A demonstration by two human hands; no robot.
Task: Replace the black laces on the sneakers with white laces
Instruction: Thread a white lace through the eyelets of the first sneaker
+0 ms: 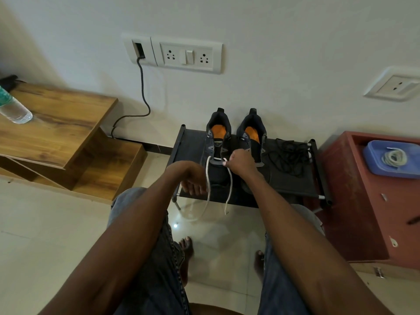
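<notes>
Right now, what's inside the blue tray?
A coiled white lace lies in the blue tray, which sits on the red cabinet. Anything beneath the coil is hidden.
</notes>
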